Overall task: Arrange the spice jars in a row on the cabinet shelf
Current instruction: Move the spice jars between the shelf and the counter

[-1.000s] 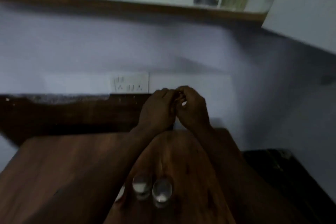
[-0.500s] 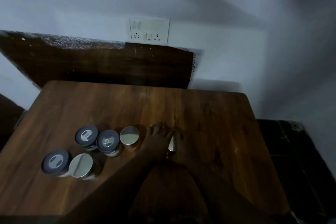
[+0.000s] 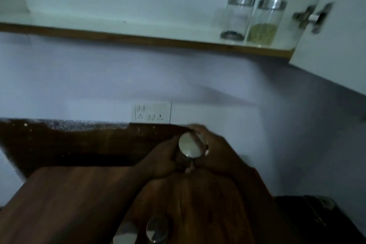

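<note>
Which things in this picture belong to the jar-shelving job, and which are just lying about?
Job: held jar, gripped by left hand and right hand; dark-spice jar and green-spice jar on the shelf; near-left jar and near-right jar on the table.

Lying about: socket; door hinge.

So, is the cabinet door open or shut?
Open. The cabinet door stands swung out at the right, its hinge is exposed, and the shelf inside is in plain view.

Shelf [image 3: 118,24]: two glass jars [image 3: 236,18], right end. Table [image 3: 69,204]: two lidded jars [image 3: 157,229].
</note>
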`<state>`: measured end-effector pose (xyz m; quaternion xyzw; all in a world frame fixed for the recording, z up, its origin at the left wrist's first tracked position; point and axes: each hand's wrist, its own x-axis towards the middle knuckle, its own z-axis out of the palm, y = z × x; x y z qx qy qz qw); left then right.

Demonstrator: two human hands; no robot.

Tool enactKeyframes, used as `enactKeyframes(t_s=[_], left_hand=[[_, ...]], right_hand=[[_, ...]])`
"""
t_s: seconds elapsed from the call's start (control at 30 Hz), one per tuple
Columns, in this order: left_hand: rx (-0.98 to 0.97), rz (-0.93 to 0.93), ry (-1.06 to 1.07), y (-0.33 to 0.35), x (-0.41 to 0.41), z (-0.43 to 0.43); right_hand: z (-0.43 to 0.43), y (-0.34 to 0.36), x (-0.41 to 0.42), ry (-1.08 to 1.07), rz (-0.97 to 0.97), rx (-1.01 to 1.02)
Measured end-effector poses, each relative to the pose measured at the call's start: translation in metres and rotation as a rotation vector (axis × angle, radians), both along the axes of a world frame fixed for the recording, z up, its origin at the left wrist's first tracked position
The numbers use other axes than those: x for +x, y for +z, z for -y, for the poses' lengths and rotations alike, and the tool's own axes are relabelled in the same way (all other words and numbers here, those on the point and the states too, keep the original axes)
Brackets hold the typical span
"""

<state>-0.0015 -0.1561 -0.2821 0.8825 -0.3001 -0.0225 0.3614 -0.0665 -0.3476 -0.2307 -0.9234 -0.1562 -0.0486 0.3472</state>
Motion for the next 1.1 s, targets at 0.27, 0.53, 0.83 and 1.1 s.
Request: enactKeyframes(t_s=[0.27, 0.53, 0.83, 1.1], left_hand=[[-0.466, 0.497, 0.203, 0.229, 0.042, 0.021], [-0.31, 0.407, 0.427, 0.311, 0.125, 0.068], [-0.173, 0.252, 0.463, 0.288, 0.185, 0.101], [-0.138, 0.251, 0.528, 0.284, 0.16, 0.093]], right_hand=[[0.007, 0.182, 0.06, -0.123, 0.561, 0.521], [0.02, 0.249, 0.158, -0.326, 0.491, 0.574], [0.026, 0.227, 0.203, -0.573, 0.494, 0.281], [0.02, 0.221, 0.188, -0.59, 0.587, 0.246]])
